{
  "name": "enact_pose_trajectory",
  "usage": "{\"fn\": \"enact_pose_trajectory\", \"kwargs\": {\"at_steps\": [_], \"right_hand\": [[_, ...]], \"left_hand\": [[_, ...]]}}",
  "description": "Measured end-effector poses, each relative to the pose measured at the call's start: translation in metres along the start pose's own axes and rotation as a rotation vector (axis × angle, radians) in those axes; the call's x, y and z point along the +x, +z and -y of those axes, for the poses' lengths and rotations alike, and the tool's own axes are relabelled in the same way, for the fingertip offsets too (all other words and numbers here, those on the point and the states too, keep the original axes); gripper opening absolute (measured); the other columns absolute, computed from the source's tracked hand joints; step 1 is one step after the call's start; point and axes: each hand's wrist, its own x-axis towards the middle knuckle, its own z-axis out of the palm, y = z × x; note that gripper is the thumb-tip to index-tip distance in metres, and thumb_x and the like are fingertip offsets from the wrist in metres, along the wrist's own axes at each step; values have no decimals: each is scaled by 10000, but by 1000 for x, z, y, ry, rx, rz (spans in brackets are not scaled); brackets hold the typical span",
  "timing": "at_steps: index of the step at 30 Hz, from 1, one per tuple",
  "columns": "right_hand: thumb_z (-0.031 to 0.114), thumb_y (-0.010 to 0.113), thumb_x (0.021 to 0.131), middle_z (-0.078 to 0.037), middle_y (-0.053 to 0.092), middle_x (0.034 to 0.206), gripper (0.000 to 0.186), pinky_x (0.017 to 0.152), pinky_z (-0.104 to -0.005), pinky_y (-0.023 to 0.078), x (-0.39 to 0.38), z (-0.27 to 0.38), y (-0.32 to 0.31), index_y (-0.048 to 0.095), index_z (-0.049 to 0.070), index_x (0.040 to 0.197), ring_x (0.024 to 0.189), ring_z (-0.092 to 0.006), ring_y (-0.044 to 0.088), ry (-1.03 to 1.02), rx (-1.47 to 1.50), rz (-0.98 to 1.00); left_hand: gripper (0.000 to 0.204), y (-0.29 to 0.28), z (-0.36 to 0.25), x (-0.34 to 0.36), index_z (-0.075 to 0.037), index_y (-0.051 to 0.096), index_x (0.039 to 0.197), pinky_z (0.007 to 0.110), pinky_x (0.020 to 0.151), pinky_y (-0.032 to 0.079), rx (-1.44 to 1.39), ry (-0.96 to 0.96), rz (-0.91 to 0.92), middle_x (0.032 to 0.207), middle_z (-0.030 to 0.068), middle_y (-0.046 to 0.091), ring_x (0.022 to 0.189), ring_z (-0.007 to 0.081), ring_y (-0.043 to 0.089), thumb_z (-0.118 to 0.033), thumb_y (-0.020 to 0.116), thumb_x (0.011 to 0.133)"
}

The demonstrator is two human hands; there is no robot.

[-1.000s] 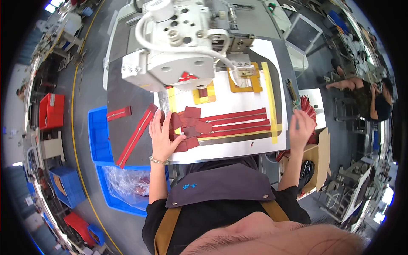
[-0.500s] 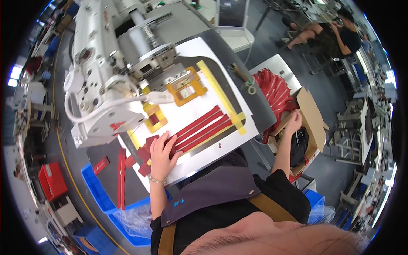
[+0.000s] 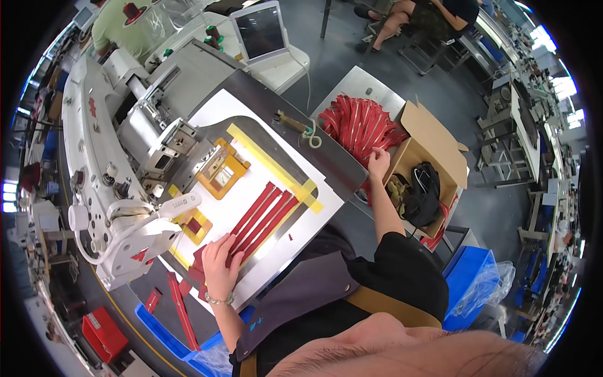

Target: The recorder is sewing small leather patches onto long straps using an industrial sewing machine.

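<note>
My left hand [image 3: 220, 267] lies with its fingers stretched out over the lower ends of red zipper strips [image 3: 259, 220]. These strips lie side by side on a white plate [image 3: 311, 217] edged with yellow tape. My right hand [image 3: 379, 164] reaches to the near edge of a large fanned bundle of red zippers [image 3: 361, 125]. Its fingers are curled together there; what sits between them is too small to make out. Left of the strips, the white sewing machine [image 3: 94, 163] stands over the plate, with a yellow clamp frame [image 3: 223, 176] beside its head.
An open cardboard box [image 3: 433, 147] with a black bag [image 3: 424, 195] stands right of the bundle. Loose red zippers [image 3: 182, 311] lie by a blue bin [image 3: 160, 333] at lower left. A screen [image 3: 260, 31] stands behind; other people sit farther back.
The view has shifted, so the machine and plate appear farther left. My right hand stays at the bundle's near edge, its fingers curled. My left hand remains on the strips.
</note>
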Motion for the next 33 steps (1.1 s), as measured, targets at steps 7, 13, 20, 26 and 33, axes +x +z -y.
{"fn": "enact_pose_trajectory", "kwargs": {"at_steps": [7, 13, 20, 26, 33], "right_hand": [[312, 727, 764, -90, 589, 915, 306, 770, -378, 482, -11, 26, 6, 636, 79, 941, 853, -261, 599, 130, 37, 237], [476, 764, 698, -69, 586, 982, 496, 828, -431, 441, -19, 63, 14, 611, 120, 1008, 967, -264, 576, 170, -213, 219], [420, 739, 712, -86, 592, 987, 414, 854, -451, 438, 7, 61, 29, 636, 83, 930, 990, -278, 582, 217, -310, 294], [304, 753, 704, -125, 678, 799, 348, 632, -372, 491, 24, 37, 24, 678, 26, 901, 695, -239, 639, 197, -118, 265], [101, 745, 758, 35, 601, 699, 103, 601, -264, 413, 56, 21, 15, 677, 30, 787, 634, -80, 521, 606, 595, 524]], "left_hand": [[384, 3, -4, 8, -61, 638, 1134, 431, 981, 388, -12, 21, 9, 1140, 105, 635, 1045, 281, 577, -145, 725, 770], [387, 5, -8, 11, -51, 645, 1124, 409, 939, 399, -22, 39, -4, 1110, 103, 646, 998, 272, 586, -137, 733, 758], [387, 3, -11, 13, -32, 637, 1127, 391, 914, 413, -14, 79, -2, 1106, 112, 647, 993, 292, 576, -117, 721, 760], [383, 0, -10, 9, -59, 647, 1121, 406, 950, 397, 8, 42, -21, 1097, 82, 652, 994, 247, 597, -128, 730, 753], [373, -1, -5, 6, -68, 645, 1122, 419, 958, 396, -6, 36, -18, 1100, 81, 650, 1006, 253, 596, -137, 724, 764]]}}
